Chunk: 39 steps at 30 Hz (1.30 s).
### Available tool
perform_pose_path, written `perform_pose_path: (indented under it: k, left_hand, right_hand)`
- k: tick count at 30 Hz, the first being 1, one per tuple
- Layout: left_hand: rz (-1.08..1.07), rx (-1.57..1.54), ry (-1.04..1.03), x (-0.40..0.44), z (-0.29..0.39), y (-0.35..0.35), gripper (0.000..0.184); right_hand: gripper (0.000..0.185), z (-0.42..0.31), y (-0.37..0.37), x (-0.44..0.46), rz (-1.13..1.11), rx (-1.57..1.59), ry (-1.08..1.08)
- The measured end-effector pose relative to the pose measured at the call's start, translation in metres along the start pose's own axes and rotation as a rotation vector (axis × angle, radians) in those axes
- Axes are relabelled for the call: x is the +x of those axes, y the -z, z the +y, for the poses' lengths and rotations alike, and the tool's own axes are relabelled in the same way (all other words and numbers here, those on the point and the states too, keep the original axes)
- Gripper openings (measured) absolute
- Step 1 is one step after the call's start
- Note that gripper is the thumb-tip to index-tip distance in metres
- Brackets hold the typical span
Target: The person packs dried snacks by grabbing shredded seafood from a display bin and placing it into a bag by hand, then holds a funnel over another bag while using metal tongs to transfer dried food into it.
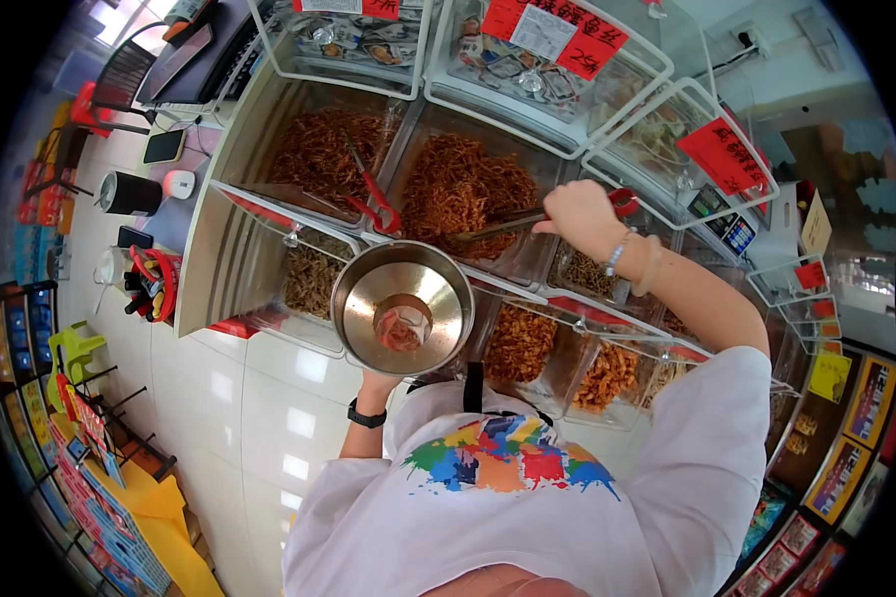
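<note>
My right hand is closed around a pair of tongs with red handle ends. The metal tips of the tongs reach into a clear bin of reddish-brown shredded snack. Below and left of that bin, my left hand holds up a wide metal funnel; most of its fingers are hidden beneath the rim. Through the funnel's hole some reddish food shows, but the container under it is hidden. A second pair of red-handled tongs rests in the neighbouring bin of dark red shreds.
Clear lids with red signs stand raised behind the bins. Nearer my body are bins of orange-brown snacks. A scale sits at the right. Left of the counter are a red basket of pens and a black cylinder.
</note>
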<state>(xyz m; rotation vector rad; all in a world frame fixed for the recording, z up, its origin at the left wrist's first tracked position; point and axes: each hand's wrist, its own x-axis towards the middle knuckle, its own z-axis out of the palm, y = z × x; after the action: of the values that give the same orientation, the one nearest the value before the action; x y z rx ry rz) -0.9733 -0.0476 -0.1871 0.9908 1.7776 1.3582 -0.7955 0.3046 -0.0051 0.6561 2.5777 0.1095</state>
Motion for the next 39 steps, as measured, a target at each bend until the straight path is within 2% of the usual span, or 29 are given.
perform_pose_path:
  k: [3, 5, 6, 9, 12, 14, 16, 19, 22, 25, 29, 33, 35, 36, 38, 39]
  left_hand:
    - [0.073, 0.023, -0.026, 0.003, 0.006, 0.001, 0.081]
    - [0.100, -0.072, 0.114, 0.019, 0.055, 0.004, 0.074]
    - [0.103, 0.067, -0.081, 0.029, 0.084, 0.008, 0.072]
    - [0.121, 0.087, -0.169, 0.042, 0.124, 0.008, 0.071]
    - [0.075, 0.205, -0.146, 0.045, 0.120, 0.011, 0.071]
    - [0.074, 0.174, -0.143, 0.046, 0.124, 0.012, 0.070]
    - [0.072, 0.142, -0.138, 0.047, 0.126, 0.011, 0.069]
    - [0.096, 0.209, -0.156, 0.049, 0.130, 0.009, 0.069]
    - [0.132, 0.146, -0.191, 0.051, 0.143, 0.009, 0.071]
    - [0.064, 0.162, -0.177, 0.056, 0.146, 0.012, 0.073]
    - [0.046, 0.155, -0.201, 0.063, 0.157, 0.015, 0.073]
    - [0.025, 0.179, -0.252, 0.067, 0.155, 0.014, 0.074]
    - [-0.021, 0.194, -0.210, 0.067, 0.154, 0.013, 0.073]
    - [-0.038, 0.199, -0.198, 0.068, 0.156, 0.013, 0.073]
    - [-0.033, 0.118, -0.495, 0.071, 0.179, 0.015, 0.079]
    - [-0.039, 0.119, -0.503, 0.071, 0.178, 0.013, 0.079]
  right_hand:
    - [0.057, 0.025, 0.028, -0.025, 0.093, -0.030, -0.059]
    - [0.059, 0.044, 0.036, -0.042, 0.154, -0.047, -0.090]
    - [0.060, 0.052, 0.040, -0.050, 0.211, -0.060, -0.120]
    - [0.061, 0.066, 0.055, -0.076, 0.267, -0.068, -0.150]
    - [0.061, 0.068, 0.068, -0.097, 0.275, -0.058, -0.229]
    - [0.061, 0.066, 0.078, -0.107, 0.264, -0.038, -0.285]
    - [0.061, 0.061, 0.089, -0.116, 0.363, 0.006, -0.364]
    - [0.062, 0.059, 0.099, -0.124, 0.418, 0.013, -0.369]
    - [0.060, 0.061, 0.104, -0.134, 0.399, 0.050, -0.380]
    - [0.058, 0.061, 0.107, -0.152, 0.413, 0.125, -0.384]
    - [0.055, 0.049, 0.124, -0.176, 0.356, 0.274, -0.369]
    - [0.055, 0.024, 0.123, -0.183, 0.363, 0.407, -0.267]
    - [0.056, 0.010, 0.133, -0.186, 0.358, 0.367, -0.233]
    - [0.056, 0.002, 0.144, -0.190, 0.365, 0.228, -0.150]
    - [0.054, -0.008, 0.162, -0.201, 0.415, 0.006, -0.042]
    - [0.054, -0.012, 0.172, -0.204, 0.420, 0.007, -0.052]
